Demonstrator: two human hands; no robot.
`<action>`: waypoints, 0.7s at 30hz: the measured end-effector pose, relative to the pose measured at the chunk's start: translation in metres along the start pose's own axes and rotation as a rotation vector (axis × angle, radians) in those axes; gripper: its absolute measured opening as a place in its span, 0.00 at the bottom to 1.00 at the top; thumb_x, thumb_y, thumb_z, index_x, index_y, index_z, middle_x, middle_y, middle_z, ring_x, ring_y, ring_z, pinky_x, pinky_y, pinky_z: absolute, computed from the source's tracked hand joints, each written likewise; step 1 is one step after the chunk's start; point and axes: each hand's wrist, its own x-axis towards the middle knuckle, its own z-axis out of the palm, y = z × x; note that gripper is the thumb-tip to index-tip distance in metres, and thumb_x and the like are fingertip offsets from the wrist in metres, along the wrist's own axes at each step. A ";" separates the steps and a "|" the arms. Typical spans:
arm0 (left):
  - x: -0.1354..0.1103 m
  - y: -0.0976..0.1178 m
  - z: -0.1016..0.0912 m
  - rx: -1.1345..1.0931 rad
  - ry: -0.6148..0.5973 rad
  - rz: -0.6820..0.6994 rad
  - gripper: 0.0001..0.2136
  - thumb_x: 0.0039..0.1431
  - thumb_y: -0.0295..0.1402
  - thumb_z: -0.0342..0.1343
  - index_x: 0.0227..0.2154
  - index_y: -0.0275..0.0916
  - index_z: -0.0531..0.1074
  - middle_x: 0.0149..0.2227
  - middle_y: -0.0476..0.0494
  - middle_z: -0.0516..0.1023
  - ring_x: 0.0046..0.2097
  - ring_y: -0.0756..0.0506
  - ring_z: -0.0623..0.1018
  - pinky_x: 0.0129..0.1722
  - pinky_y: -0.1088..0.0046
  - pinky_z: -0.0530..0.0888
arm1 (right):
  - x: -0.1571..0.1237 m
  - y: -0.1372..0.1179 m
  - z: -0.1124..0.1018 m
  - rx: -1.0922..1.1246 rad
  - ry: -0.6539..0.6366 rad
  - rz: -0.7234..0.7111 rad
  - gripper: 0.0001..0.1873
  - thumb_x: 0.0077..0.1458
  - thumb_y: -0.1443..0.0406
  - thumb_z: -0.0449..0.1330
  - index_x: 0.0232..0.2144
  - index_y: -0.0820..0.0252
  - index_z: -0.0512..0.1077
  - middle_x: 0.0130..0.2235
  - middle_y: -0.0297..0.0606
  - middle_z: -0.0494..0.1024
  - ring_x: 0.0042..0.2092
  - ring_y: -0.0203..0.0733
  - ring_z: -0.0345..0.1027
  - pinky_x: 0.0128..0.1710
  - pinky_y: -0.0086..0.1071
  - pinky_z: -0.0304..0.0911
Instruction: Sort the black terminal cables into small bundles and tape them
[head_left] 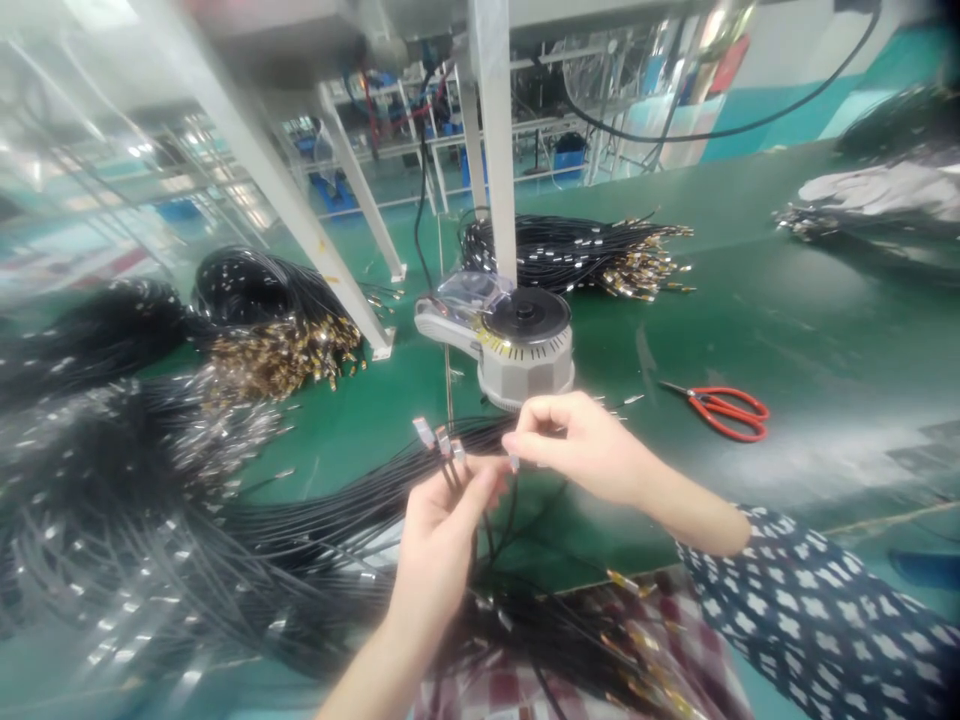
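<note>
My left hand [439, 530] is closed around a few black cables [451, 474], whose pale, flat ends stick up above the fingers. My right hand [589, 445] pinches the small whitish end [514, 463] of a cable beside the left fingertips. Just beyond both hands stands a grey round tape dispenser [525, 372] with a black disc on top. A long bundle of black cables [337, 515] runs left from under my hands, and more cables with gold-coloured ends [637, 650] lie across my lap.
Red-handled scissors [727, 412] lie on the green tabletop [750, 330] at the right. Coiled cables [247, 285] and another cable bundle [540, 245] rest farther back. White metal posts [495, 140] rise from the table. At the far right is a whitish cloth [885, 190] on more cables.
</note>
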 end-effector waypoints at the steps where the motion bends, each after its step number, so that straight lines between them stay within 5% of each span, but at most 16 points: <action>1: 0.000 0.000 0.000 0.018 -0.012 -0.015 0.07 0.53 0.35 0.64 0.31 0.36 0.81 0.26 0.47 0.76 0.28 0.51 0.68 0.31 0.77 0.67 | 0.001 0.000 0.001 -0.004 -0.011 0.006 0.12 0.53 0.64 0.60 0.19 0.62 0.69 0.24 0.33 0.75 0.27 0.35 0.64 0.29 0.29 0.59; 5: 0.002 0.002 0.000 0.026 -0.085 -0.099 0.05 0.47 0.31 0.68 0.28 0.35 0.80 0.26 0.47 0.77 0.26 0.52 0.68 0.27 0.78 0.65 | 0.004 0.007 0.003 0.075 -0.066 -0.009 0.13 0.55 0.62 0.59 0.21 0.61 0.68 0.24 0.34 0.75 0.27 0.35 0.66 0.30 0.29 0.61; 9: 0.004 0.008 -0.003 -0.100 0.002 -0.150 0.08 0.44 0.33 0.69 0.26 0.33 0.80 0.21 0.46 0.75 0.21 0.55 0.64 0.23 0.78 0.60 | -0.007 0.016 -0.003 -0.060 -0.157 -0.103 0.16 0.62 0.62 0.51 0.29 0.62 0.74 0.32 0.36 0.78 0.36 0.37 0.70 0.37 0.28 0.63; 11: 0.006 0.010 -0.005 -0.148 0.030 -0.168 0.11 0.42 0.34 0.70 0.27 0.32 0.80 0.20 0.46 0.74 0.20 0.55 0.63 0.22 0.78 0.59 | -0.017 0.018 -0.009 -0.224 -0.355 -0.104 0.13 0.60 0.65 0.53 0.29 0.60 0.77 0.31 0.34 0.79 0.33 0.35 0.70 0.34 0.25 0.62; 14: 0.007 0.010 -0.007 -0.182 0.035 -0.163 0.12 0.42 0.36 0.70 0.27 0.32 0.80 0.21 0.46 0.74 0.20 0.56 0.63 0.22 0.78 0.60 | -0.024 0.017 -0.017 -0.203 -0.847 -0.034 0.06 0.51 0.66 0.63 0.25 0.59 0.80 0.24 0.29 0.79 0.24 0.31 0.67 0.23 0.21 0.59; 15: 0.008 0.009 -0.007 -0.188 0.036 -0.160 0.12 0.42 0.36 0.70 0.27 0.32 0.80 0.21 0.46 0.74 0.20 0.56 0.63 0.22 0.77 0.60 | -0.021 0.016 -0.019 -0.146 -0.870 -0.006 0.03 0.47 0.67 0.66 0.24 0.59 0.80 0.23 0.28 0.79 0.23 0.31 0.67 0.22 0.21 0.58; 17: 0.007 0.009 -0.006 -0.192 0.040 -0.165 0.13 0.41 0.37 0.70 0.27 0.32 0.80 0.21 0.47 0.73 0.19 0.56 0.63 0.22 0.77 0.59 | -0.004 0.015 -0.019 -0.009 -0.580 0.057 0.01 0.44 0.69 0.68 0.22 0.61 0.79 0.22 0.29 0.79 0.22 0.31 0.68 0.22 0.21 0.59; 19: 0.006 0.009 -0.005 -0.188 0.042 -0.173 0.13 0.40 0.37 0.71 0.27 0.31 0.80 0.20 0.46 0.73 0.19 0.55 0.63 0.22 0.77 0.58 | 0.022 0.014 -0.017 0.259 -0.038 0.177 0.05 0.47 0.68 0.67 0.21 0.64 0.77 0.20 0.32 0.78 0.19 0.30 0.66 0.19 0.21 0.57; 21: 0.005 0.010 -0.003 -0.187 0.036 -0.175 0.13 0.40 0.37 0.71 0.27 0.31 0.80 0.20 0.46 0.74 0.20 0.56 0.63 0.22 0.77 0.59 | 0.048 0.013 -0.013 0.357 0.128 0.199 0.08 0.55 0.64 0.63 0.28 0.64 0.76 0.22 0.34 0.79 0.18 0.28 0.67 0.16 0.20 0.53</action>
